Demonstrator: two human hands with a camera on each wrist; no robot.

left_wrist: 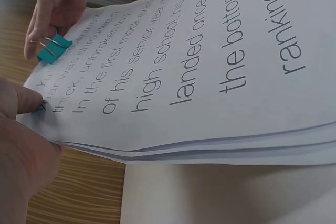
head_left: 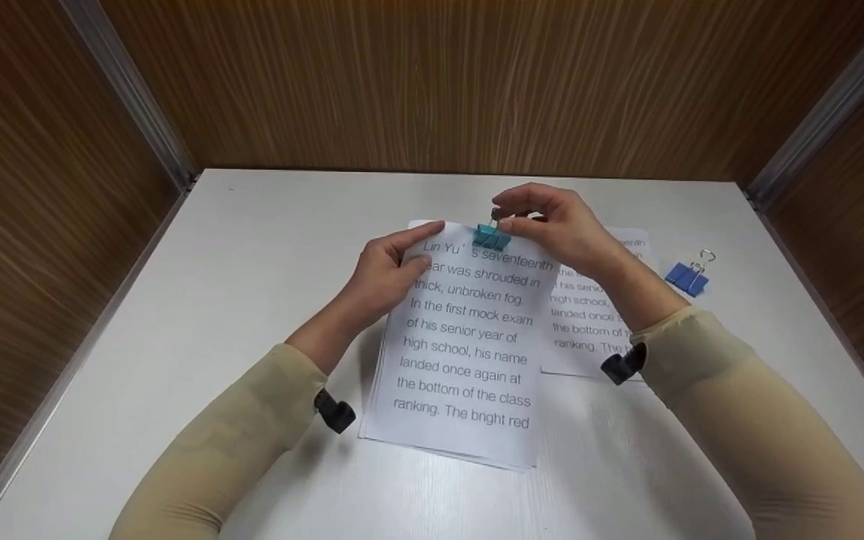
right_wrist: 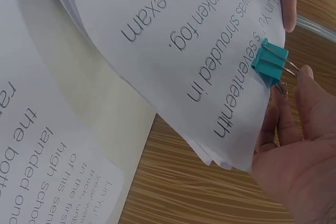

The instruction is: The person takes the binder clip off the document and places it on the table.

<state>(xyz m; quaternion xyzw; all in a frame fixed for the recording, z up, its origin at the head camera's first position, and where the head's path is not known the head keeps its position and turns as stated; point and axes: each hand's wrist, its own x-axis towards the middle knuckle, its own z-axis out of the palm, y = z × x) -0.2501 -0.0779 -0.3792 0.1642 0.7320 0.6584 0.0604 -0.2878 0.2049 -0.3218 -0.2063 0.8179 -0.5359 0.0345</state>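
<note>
A stack of printed sheets point(head_left: 466, 345) is held up at a tilt, its top edge away from me. My left hand point(head_left: 387, 274) grips its upper left corner, thumb on the printed face and fingers behind. A teal binder clip point(head_left: 491, 237) sits on the top edge, its jaws over the paper. My right hand point(head_left: 567, 225) has thumb and fingers at the clip's wire handles; in the right wrist view the thumb point(right_wrist: 307, 80) meets the end of the front handle, and the other fingers are partly hidden behind the sheets. Several layers show along the stack's side in the left wrist view.
On the white table point(head_left: 177, 337), a second printed stack point(head_left: 578, 322) lies to the right, partly under my right forearm. Beyond it lies a blue binder clip point(head_left: 687, 278) with a wire handle sticking up. Wood-grain panels point(head_left: 432, 90) enclose the table's back and sides.
</note>
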